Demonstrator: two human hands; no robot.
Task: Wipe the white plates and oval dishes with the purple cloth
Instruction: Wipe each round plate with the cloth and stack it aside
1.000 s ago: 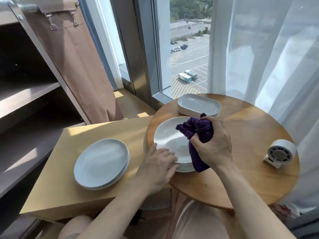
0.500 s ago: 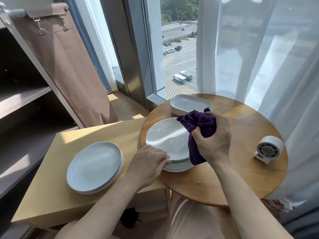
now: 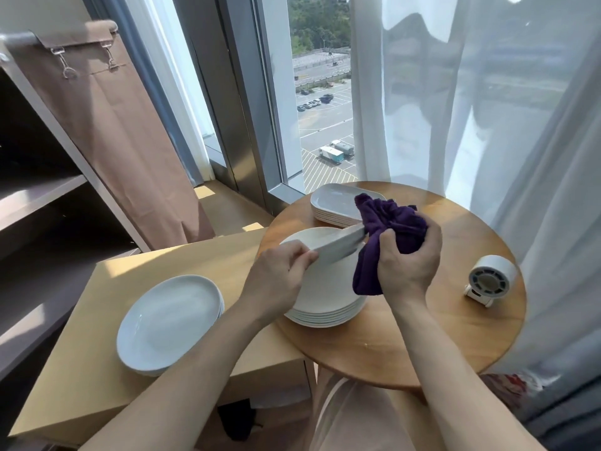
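Over the round bench (image 3: 422,336) by the window, the left hand (image 3: 279,271) held the top plate (image 3: 338,245) tilted above the stack of white plates (image 3: 325,307), its fingers (image 3: 300,257) clamped on the near-left rim. The plate showed almost edge-on, a pale line that ran from that grip up and away to the right. Whether its lower edge rested on the stack could not be told.

At the far-right end of that line was the purple cloth (image 3: 390,222), bunched in the right hand (image 3: 406,265), whose fingers (image 3: 432,242) were curled tight round the wad. The cloth touched the plate's rim and a loose tail hung down beside the stack. So the two hands stood at opposite ends of the plate, with the right hand the nearer to the surface left to wipe. The wiping stroke would probably run from the cloth's end back along the plate toward the left hand, which would have to brace against the push.

Behind the cloth the oval dishes (image 3: 331,203) sat stacked at the bench's far edge, untouched by either hand. A second stack of plates (image 3: 169,323) lay on the lower bench (image 3: 97,369) to the left, well apart from both hands. A small fan (image 3: 491,278) stood near the right rim of the round bench.
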